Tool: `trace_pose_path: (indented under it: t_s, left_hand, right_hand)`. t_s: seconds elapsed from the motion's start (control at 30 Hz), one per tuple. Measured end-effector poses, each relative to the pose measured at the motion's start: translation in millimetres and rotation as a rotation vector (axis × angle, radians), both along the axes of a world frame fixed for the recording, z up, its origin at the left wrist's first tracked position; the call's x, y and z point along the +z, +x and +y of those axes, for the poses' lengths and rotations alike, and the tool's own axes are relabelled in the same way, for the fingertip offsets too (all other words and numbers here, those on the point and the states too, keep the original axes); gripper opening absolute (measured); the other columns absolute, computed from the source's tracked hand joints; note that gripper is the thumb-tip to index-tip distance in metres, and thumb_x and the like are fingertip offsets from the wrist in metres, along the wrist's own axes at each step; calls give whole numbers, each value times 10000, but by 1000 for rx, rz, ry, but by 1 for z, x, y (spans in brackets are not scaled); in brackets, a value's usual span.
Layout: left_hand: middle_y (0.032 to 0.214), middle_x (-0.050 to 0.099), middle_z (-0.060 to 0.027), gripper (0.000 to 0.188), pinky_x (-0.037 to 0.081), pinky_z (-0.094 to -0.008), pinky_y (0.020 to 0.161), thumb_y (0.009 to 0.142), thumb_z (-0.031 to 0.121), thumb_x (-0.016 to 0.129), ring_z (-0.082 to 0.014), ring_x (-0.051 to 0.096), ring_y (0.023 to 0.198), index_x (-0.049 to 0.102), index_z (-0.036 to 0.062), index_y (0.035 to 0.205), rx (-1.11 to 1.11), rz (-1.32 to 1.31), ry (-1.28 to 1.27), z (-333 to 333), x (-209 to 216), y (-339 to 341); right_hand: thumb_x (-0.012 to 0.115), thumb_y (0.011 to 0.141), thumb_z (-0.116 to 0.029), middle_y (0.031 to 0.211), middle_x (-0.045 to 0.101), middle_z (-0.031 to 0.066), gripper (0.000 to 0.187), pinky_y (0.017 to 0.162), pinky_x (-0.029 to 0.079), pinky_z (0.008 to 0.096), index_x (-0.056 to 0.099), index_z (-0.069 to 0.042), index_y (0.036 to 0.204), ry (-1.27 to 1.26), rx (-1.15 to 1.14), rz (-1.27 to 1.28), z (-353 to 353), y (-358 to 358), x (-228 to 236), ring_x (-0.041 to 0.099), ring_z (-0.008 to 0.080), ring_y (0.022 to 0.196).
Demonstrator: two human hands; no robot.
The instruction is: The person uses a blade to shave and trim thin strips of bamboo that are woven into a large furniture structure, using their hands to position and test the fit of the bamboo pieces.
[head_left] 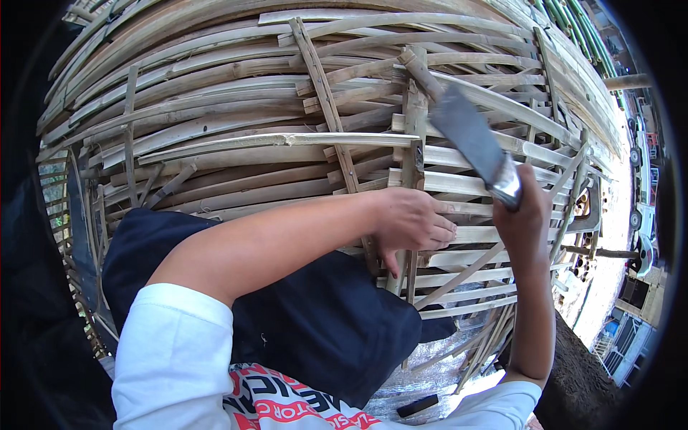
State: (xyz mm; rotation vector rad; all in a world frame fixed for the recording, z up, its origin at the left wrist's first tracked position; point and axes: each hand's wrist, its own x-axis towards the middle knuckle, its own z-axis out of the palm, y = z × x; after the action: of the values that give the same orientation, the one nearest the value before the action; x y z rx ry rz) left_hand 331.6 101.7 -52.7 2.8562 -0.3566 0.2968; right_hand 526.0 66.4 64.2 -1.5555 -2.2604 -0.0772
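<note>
My right hand [524, 215] is closed around the handle of a broad-bladed cleaver [469, 136]. The grey blade, slightly blurred, slants up and left over split bamboo slats [469, 159]. Left of it and lower, my left hand [416, 221] rests over the slats beside an upright wooden post [414, 115]. Its thumb is spread down toward the post, while the fingers bend over the slats to the right. What lies beneath that palm is hidden. One long slat [287, 140] runs from the left and ends at the post, above my left hand.
Stacked bamboo strips [236, 68] fill the far side, crossed by a narrow wooden upright [324, 93]. Dark cloth [322, 315] covers my lap. A black block [417, 406] lies below, near thin loose sticks [487, 344]. Green bamboo poles [573, 29] and a white vehicle [643, 179] appear at right.
</note>
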Motion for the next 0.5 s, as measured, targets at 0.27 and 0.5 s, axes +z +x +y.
trace_pose_path:
  t_s: [0.27,0.5]
  left_hand:
    - [1450,523,-135,978,227,-468,1235,710,699,708,-258,435,1413,549,-23,1350,12,-8,34,-6,-1,-3]
    - [1444,521,-139,1006,241,-468,1228,706,702,713,-256,437,1411,524,-31,1369,2,-68,29,-6,0,3]
  right_hand:
    - [701,717,30,776,671,183,407,592,516,463,583,-64,1095,-268,-42,-101,-27,-12,7,678,389,685]
    - [652,748,50,761,644,158,309,627,528,488,546,-42,1024,-222,-189,-428,-26,3,-31,673,408,723]
